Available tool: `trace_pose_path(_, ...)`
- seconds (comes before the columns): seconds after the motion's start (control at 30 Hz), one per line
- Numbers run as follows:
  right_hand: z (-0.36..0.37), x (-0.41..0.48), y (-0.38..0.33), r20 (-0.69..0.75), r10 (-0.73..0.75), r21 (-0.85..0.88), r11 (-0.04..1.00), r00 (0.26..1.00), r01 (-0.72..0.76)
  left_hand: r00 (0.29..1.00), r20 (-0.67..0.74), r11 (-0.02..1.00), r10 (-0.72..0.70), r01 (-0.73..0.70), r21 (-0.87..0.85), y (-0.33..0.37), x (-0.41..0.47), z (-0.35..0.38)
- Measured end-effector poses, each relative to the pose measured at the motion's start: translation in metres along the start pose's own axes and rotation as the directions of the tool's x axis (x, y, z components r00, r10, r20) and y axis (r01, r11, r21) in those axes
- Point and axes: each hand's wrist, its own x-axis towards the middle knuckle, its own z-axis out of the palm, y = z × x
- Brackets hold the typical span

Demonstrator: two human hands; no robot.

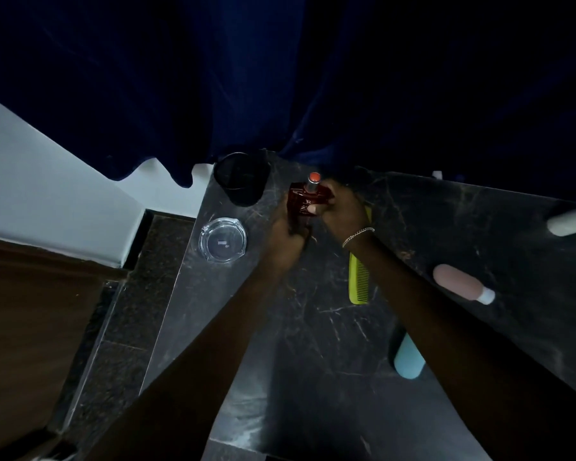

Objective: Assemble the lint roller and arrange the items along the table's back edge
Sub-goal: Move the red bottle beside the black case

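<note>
Both my hands hold a dark red bottle [302,198] with a round orange-red cap near the back of the black marble table [313,344]. My left hand [285,234] grips its lower part, and my right hand [341,207] wraps its right side. A yellow-green comb [359,281] lies partly under my right wrist. A pink cylinder with a white end [461,282] lies to the right. A light blue cylinder [409,361] sits half hidden under my right forearm. A pale white cylinder [571,222] lies at the far right edge.
A black cup [241,178] stands at the table's back left corner, beside the bottle. A clear glass ashtray [222,240] sits near the left edge. A dark blue curtain [280,78] hangs along the back. Left of the table the floor drops away.
</note>
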Motion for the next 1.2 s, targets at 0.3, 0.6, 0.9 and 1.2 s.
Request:
trace_pose_path(0.3,0.019,0.031,-0.001,0.024,-0.009,-0.076,0.997,1.000,0.011,0.996,0.049,0.995,0.075,-0.078,0.067,-0.018,0.042,-0.013)
trace_pose_path(0.6,0.027,0.041,-0.001,0.017,0.000,-0.168,0.986,1.000,0.003,0.993,0.076,0.996,0.086,-0.088,0.025,-0.026,0.054,-0.015)
trace_pose_path(0.9,0.017,0.035,0.000,0.080,0.035,-0.077,0.997,0.996,-0.029,0.999,0.052,1.000,0.010,-0.011,0.014,-0.017,0.040,-0.020)
trace_pose_path(1.2,0.001,-0.036,0.017,-0.018,-0.044,-0.298,0.954,0.999,0.037,1.000,0.014,0.979,0.003,-0.005,0.205,-0.028,-0.025,-0.021)
